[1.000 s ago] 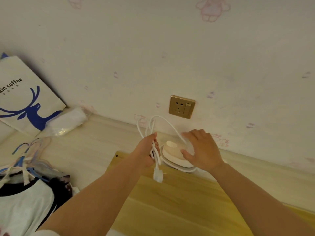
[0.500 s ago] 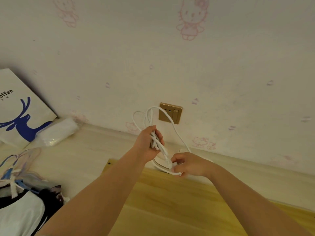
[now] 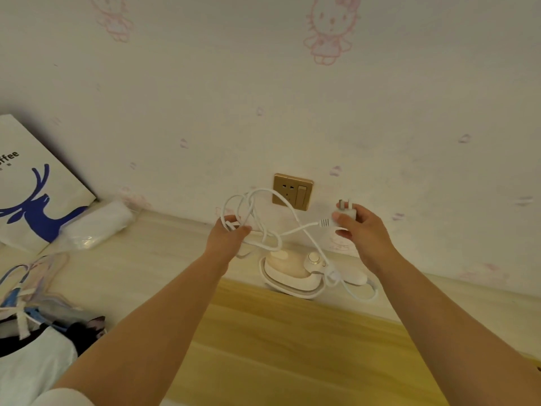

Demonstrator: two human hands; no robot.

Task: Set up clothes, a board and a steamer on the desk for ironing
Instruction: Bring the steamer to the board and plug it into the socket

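A small cream steamer (image 3: 292, 272) lies on the desk at the far edge of the yellow wooden board (image 3: 292, 347), close to the wall. Its white cord (image 3: 263, 230) hangs in loose loops between my hands. My left hand (image 3: 227, 240) grips a bundle of the loops above the desk. My right hand (image 3: 361, 230) pinches the white plug (image 3: 347, 213), prongs pointing up, just right of the gold wall socket (image 3: 292, 191). Clothes on hangers (image 3: 32, 326) lie at the lower left.
A white paper bag with a blue deer (image 3: 32, 186) leans on the wall at the left, with a clear plastic packet (image 3: 96, 225) beside it. The pale desk (image 3: 152, 259) runs along the wallpapered wall.
My right hand left the steamer, took the plug from the hanging cord and lifted it right of the socket. The loops in my left hand have loosened and spread.
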